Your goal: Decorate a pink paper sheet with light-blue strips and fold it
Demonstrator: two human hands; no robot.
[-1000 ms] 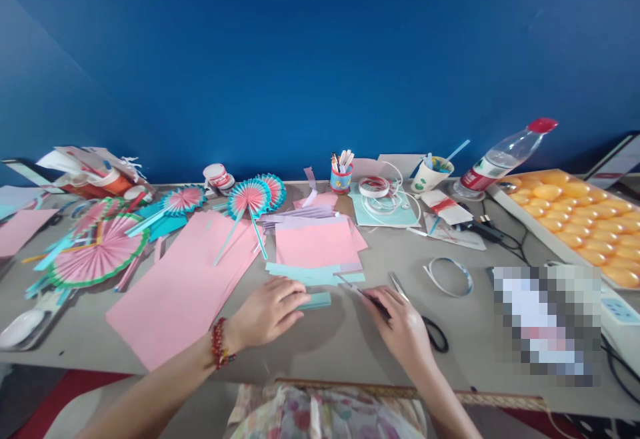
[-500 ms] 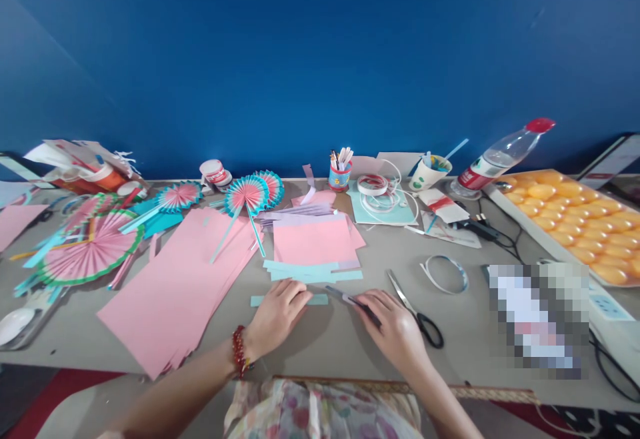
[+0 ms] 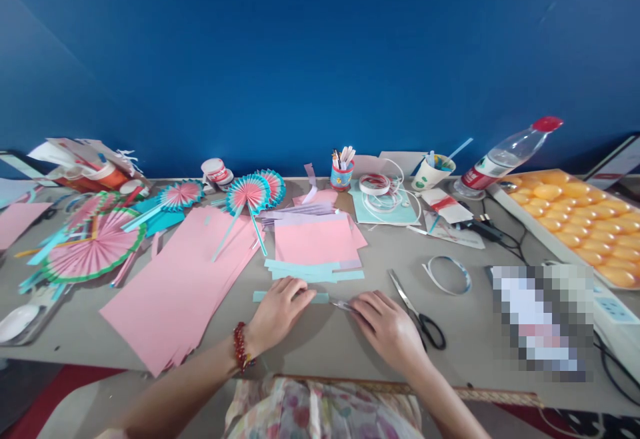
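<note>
A light blue paper strip lies flat on the table, its middle covered by my left hand. The fingers of that hand are bent and close together, pressing the strip down. To its right, my right hand is closed around a slim craft knife, whose metal tip points left at the strip's right end. Most of the knife's handle is hidden under my fingers. Just beyond lie more blue strips and a pink paper sheet. Black-handled scissors rest beside my right hand.
Pink sheets and folded paper fans spread on the left. A pen cup, white ribbon roll, paper cup and bottle stand along the blue wall. A ribbon loop and power strip lie right.
The craft knife has turned in my right hand, so less of it shows and its tip lies by the strip's right end. My left hand has barely moved.
</note>
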